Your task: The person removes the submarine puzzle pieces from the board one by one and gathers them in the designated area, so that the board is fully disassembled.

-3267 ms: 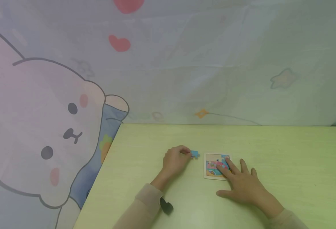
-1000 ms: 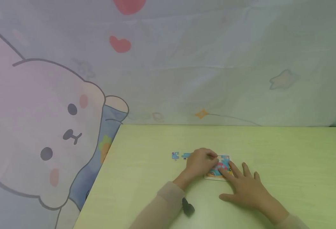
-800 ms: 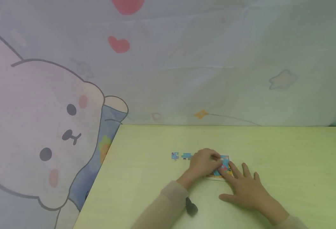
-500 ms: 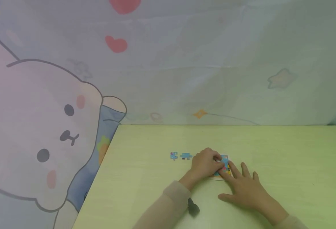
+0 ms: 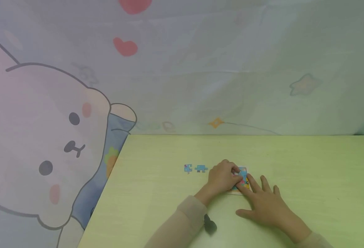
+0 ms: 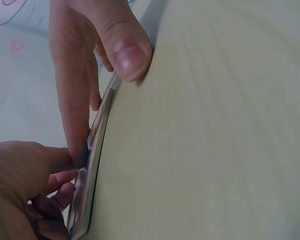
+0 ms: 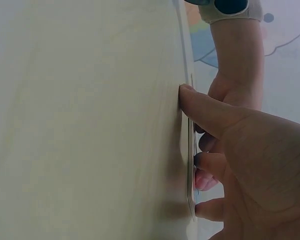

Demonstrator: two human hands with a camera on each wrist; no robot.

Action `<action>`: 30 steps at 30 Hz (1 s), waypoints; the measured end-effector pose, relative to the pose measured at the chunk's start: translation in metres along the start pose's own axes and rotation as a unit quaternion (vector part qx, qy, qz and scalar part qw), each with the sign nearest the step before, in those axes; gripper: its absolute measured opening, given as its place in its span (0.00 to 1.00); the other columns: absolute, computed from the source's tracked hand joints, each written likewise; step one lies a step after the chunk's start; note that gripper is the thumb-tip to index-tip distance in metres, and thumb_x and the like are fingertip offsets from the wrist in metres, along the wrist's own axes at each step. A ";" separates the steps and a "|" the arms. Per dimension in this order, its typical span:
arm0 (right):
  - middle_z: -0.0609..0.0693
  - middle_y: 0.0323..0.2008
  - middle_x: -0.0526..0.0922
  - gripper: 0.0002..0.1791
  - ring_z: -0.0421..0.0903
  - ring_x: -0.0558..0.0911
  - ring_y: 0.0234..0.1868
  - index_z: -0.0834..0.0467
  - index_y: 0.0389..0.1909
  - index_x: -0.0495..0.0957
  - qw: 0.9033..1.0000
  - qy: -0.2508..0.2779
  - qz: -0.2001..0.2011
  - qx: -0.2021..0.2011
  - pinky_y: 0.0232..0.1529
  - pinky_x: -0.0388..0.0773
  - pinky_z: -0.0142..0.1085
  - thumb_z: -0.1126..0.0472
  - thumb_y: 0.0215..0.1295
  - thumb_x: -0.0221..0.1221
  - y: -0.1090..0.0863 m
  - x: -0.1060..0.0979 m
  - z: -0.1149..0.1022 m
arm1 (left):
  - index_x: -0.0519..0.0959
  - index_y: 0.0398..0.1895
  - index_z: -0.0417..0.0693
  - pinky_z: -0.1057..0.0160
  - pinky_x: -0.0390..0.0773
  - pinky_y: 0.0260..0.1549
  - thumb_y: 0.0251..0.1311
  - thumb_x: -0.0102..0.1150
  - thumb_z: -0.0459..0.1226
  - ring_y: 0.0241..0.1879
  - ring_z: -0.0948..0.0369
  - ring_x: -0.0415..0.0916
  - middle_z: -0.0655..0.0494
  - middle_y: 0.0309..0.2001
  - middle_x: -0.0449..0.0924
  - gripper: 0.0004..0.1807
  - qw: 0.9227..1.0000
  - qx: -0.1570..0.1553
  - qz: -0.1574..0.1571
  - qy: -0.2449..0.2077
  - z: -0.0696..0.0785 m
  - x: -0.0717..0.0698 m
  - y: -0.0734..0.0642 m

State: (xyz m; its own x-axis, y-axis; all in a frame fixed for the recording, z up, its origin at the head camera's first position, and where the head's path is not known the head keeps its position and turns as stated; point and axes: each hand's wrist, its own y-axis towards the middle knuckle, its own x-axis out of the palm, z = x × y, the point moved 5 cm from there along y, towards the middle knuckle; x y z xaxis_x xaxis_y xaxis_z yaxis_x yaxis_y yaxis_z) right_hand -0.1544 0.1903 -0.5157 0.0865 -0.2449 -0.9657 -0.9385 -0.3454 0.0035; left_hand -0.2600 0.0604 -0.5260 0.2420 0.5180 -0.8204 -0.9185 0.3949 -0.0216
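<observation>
A small square jigsaw puzzle [image 5: 242, 172] in a white-edged tray lies on the table, its left part hidden under my left hand. My left hand [image 5: 222, 177] is over the tray with thumb and fingers curled together, pinching at a puzzle piece mostly hidden by the fingers. In the left wrist view, the left thumb meets the board beside a right fingertip. My right hand [image 5: 264, 205] is spread, index and middle fingertips on the tray's right part, thumb on the table. Two loose blue puzzle pieces [image 5: 201, 168] lie to the left of the left hand.
The light yellow-green table [image 5: 318, 179] extends around the tray. Behind it hangs a printed cloth [image 5: 200, 69] with a large cartoon animal at left. A dark object [image 5: 210, 225] hangs by the left sleeve cuff.
From left of the tray, my left hand has moved right onto its upper left part, uncovering two loose pieces. My right hand stays on the tray. Over the last half second both hands barely move.
</observation>
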 end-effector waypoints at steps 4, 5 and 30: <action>0.63 0.78 0.59 0.48 0.82 0.58 0.71 0.47 0.76 0.69 1.000 -0.002 0.000 0.001 0.54 0.59 0.82 0.24 0.60 0.61 0.000 0.001 0.002 | 0.88 0.42 0.59 0.67 0.72 0.27 0.60 0.74 0.50 0.28 0.69 0.72 0.68 0.38 0.76 0.11 1.000 -0.006 0.005 0.003 0.000 0.001 0.001; 0.63 0.78 0.59 0.48 0.82 0.59 0.70 0.47 0.76 0.69 1.000 -0.003 0.001 0.000 0.54 0.59 0.82 0.25 0.60 0.61 0.001 0.002 0.002 | 0.88 0.42 0.59 0.67 0.72 0.27 0.60 0.74 0.51 0.29 0.69 0.72 0.69 0.38 0.76 0.11 1.000 -0.007 0.007 0.004 0.000 0.001 0.001; 0.63 0.78 0.59 0.49 0.83 0.59 0.70 0.47 0.77 0.67 1.000 0.002 0.002 -0.002 0.53 0.60 0.82 0.26 0.60 0.62 0.002 0.001 0.004 | 0.88 0.40 0.52 0.75 0.73 0.24 0.67 0.69 0.42 0.24 0.77 0.75 0.67 0.33 0.87 0.06 0.995 0.050 0.067 -0.052 0.007 -0.001 -0.004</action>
State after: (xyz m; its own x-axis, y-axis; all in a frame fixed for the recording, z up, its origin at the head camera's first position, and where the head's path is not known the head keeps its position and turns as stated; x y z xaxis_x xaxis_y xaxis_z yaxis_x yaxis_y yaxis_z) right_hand -0.1570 0.1927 -0.5176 0.0838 -0.2493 -0.9648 -0.9372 -0.3487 0.0087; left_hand -0.2548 0.0638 -0.5214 0.1561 0.6448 -0.7483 -0.9099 0.3886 0.1450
